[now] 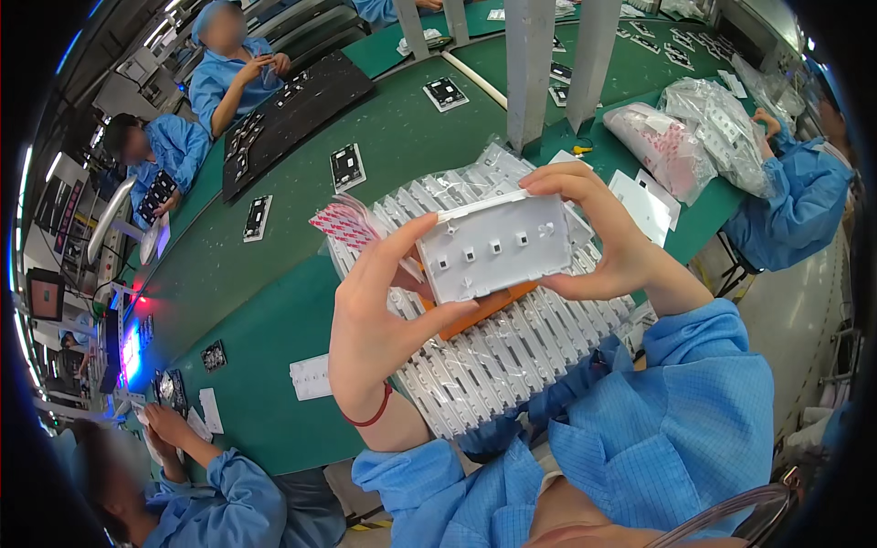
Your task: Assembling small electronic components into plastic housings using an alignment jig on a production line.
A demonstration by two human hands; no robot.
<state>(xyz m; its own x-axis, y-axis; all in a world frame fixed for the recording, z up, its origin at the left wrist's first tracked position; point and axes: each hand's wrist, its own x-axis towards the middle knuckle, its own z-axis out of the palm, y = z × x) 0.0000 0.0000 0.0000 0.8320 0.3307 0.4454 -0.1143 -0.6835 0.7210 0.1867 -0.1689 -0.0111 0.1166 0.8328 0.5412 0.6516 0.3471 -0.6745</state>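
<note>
Between my two hands is a white rectangular plastic cover [498, 260], tilted up, with a row of small dark square holes and little raised tabs. My left hand [370, 297] grips its left end, thumb at the lower edge and fingers along the side. At the other end, my right hand [607, 228] pinches the upper corner with the fingers and the lower corner with the thumb. Beneath the cover lie rows of similar white parts [493, 374] under clear plastic film. An orange piece [489, 309] shows below the cover, partly hidden. Red-and-white printed strips [345, 219] stick out beside my left hand.
A green work surface [301, 292] carries spaced black-and-white units [347, 167]. Grey metal posts [528, 82] rise beyond my hands. Plastic bags of parts [662, 151] lie at the right. Co-workers in blue sit around, one nearby at lower left [228, 493]. A white panel [311, 377] lies left.
</note>
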